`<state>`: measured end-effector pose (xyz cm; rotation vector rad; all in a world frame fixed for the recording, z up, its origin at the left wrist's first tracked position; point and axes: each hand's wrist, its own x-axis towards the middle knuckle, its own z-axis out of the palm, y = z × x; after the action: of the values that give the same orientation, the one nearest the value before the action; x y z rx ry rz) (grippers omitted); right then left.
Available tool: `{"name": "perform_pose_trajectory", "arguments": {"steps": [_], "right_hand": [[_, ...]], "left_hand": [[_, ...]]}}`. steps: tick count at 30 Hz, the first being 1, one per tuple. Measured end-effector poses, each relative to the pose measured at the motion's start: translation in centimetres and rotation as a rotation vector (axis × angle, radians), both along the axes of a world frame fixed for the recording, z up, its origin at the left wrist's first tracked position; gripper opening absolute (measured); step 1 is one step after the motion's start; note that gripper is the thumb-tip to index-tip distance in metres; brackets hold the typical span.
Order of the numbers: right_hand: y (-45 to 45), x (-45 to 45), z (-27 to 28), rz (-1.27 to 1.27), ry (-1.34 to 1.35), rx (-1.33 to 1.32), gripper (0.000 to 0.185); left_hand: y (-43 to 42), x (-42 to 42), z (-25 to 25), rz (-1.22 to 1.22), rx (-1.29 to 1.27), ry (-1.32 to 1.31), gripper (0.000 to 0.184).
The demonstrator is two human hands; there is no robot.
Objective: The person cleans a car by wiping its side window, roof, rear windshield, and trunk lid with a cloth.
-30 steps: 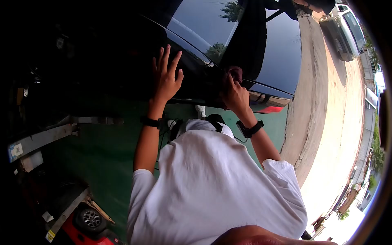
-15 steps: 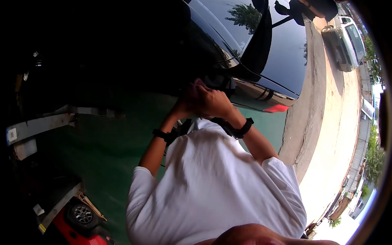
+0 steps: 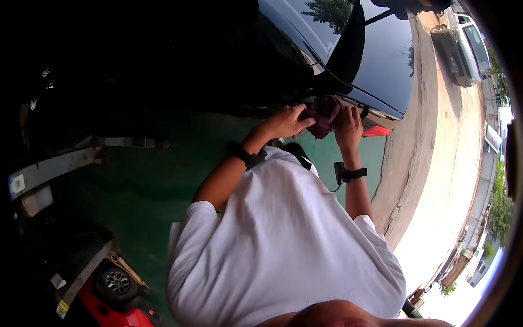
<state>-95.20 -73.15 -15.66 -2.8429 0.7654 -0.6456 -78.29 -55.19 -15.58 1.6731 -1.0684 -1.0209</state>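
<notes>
A crumpled dark maroon cloth (image 3: 324, 115) is held between my two hands, close to the rear edge of a shiny dark car (image 3: 381, 65). My left hand (image 3: 289, 121) grips the cloth's left side between thumb and fingers. On the right side, my right hand (image 3: 348, 124) has its fingers curled round the cloth. Both hands are in front of my body, near the car's red tail light (image 3: 376, 131). The left part of the car is lost in deep shadow.
Green floor (image 3: 180, 163) lies below. Metal lift arms (image 3: 54, 169) stand at the left, with a red vehicle's wheel (image 3: 117, 282) at the lower left. A white car (image 3: 463, 49) stands on the pavement at the upper right. Part of a dark-clothed person (image 3: 414, 6) shows at the top.
My left hand first came off the car to meet my right hand at the cloth. Since then both hands have moved right with the cloth and spread slightly apart, showing more of it.
</notes>
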Motion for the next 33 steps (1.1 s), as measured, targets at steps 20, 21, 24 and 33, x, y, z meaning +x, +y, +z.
{"name": "perform_pose_trajectory", "arguments": {"steps": [20,21,24,33], "right_hand": [[12.3,17.1,-3.3,0.246,-0.172,0.075,0.038],[12.9,17.9,-3.7,0.267,-0.214,0.086,0.039],[14.7,20.2,-2.9,0.416,-0.254,0.131,0.041],[15.3,21.9,-2.8,0.538,-0.092,0.040,0.035]], "left_hand": [[9.9,2.6,-2.9,0.788,-0.347,-0.050,0.033],[10.8,2.5,-2.6,0.808,-0.300,-0.218,0.036],[13.6,1.7,1.5,0.705,-0.168,-0.594,0.042],[19.0,2.5,0.6,0.618,0.164,-0.543,0.055]]}}
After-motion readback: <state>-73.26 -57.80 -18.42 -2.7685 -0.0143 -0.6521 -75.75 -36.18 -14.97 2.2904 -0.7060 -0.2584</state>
